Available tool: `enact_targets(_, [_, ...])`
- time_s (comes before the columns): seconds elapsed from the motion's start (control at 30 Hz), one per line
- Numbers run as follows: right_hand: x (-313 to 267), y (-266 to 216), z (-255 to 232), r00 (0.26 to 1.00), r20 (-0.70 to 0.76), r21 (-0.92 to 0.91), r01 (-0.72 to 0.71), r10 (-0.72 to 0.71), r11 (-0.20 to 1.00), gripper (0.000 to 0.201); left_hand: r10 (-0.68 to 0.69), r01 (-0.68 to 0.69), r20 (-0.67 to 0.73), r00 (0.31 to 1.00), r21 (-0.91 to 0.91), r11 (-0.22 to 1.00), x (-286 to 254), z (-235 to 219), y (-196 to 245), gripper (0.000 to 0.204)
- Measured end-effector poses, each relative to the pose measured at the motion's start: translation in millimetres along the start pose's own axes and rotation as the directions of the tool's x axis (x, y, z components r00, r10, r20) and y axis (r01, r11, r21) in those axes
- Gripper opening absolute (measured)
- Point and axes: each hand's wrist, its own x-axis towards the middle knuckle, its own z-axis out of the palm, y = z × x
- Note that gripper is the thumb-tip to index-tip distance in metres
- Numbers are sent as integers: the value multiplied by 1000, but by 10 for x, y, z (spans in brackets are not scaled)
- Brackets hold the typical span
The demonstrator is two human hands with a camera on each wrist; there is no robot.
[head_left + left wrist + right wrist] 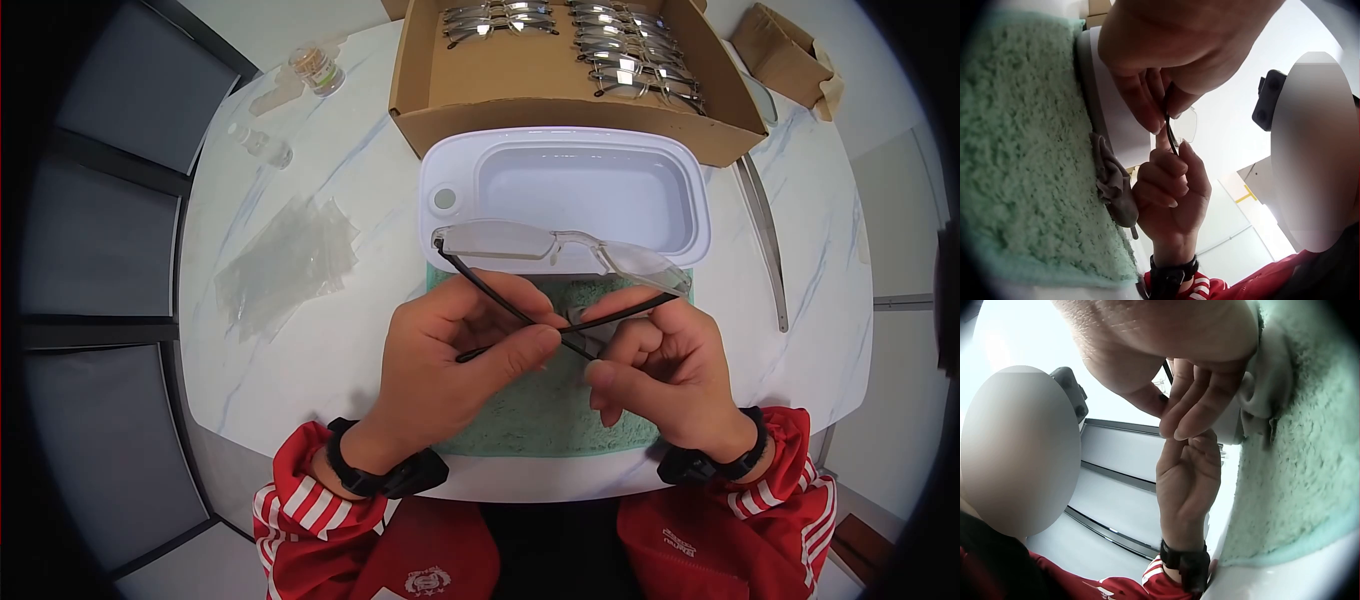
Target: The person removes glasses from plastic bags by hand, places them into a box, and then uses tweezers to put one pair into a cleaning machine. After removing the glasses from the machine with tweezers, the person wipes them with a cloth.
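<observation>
Between the two hands is a pair of eyeglasses (495,240) with clear lenses and thin black temples. Its lenses face away from the body, over the near rim of a white plastic basin, and the temples fold inward and cross. My left hand (440,355) pinches a temple between thumb and fingers. On the other side my right hand (672,375) pinches a temple near its end, fingertips close to the left thumb. A crumpled grey cloth (1116,190) lies below the hands on a green towel (530,425), largely hidden by them in the head view.
The white basin (435,165) stands behind the towel. Beyond it, a cardboard box (490,112) holds several glasses in rows. Clear plastic sleeves (285,265), a small bottle (262,146) and a jar (317,72) are at left. A metal strip (765,240) lies at right.
</observation>
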Motion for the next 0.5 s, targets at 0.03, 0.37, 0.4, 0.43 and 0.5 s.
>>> enact_targets(0.03, [0, 2, -2, 1000, 2, -7, 1, -1, 1000, 44, -4, 4, -6, 1000, 8, 1000, -1, 2, 3, 21])
enact_targets(0.37, [8, 27, -12, 1000, 5, -44, 27, -27, 999, 43, -21, 22, -10, 1000, 29, 999, -3, 5, 13, 20])
enact_targets(0.4, [10, 30, -14, 1000, 5, -44, 28, -27, 999, 43, -21, 21, -10, 1000, 29, 999, -4, 0, 7, 20])
enact_targets(0.43, [10, 32, -19, 1000, 9, -54, 30, -30, 998, 43, -24, 24, -5, 1000, 24, 999, -4, -6, -1, 21])
enact_targets(0.5, [12, 40, -27, 999, 10, -64, 34, -33, 997, 44, -26, 26, 2, 1000, 18, 999, -6, -12, -10, 21])
